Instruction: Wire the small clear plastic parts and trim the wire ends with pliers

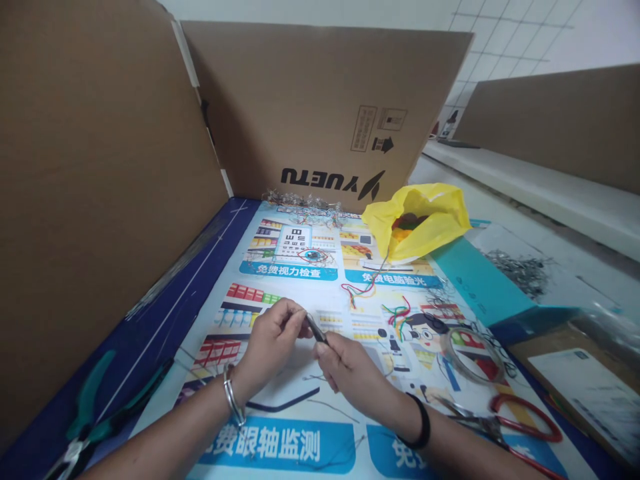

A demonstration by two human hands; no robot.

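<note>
Over the printed sheet [295, 373], my left hand [277, 343] and my right hand [350, 370] work close together. My right hand is closed around slim dark metal tweezers [316, 328], whose tip points up and left to my left fingertips. My left thumb and finger are pinched at that tip; what they hold is too small to make out. Thin wire [333, 405] lies on the sheet below my hands. Red, green and yellow threads [399, 319] lie beyond my right hand, and another thread bundle [359, 291] lies farther back.
Green-handled pliers [93, 413] lie at the left, red-handled scissors [525, 419] at the right near a clear tape roll [473, 355]. A yellow bag [443, 207] stands behind, beside a turquoise folder [480, 277] and a wire pile [520, 272]. Cardboard panels [300, 100] wall the back and left.
</note>
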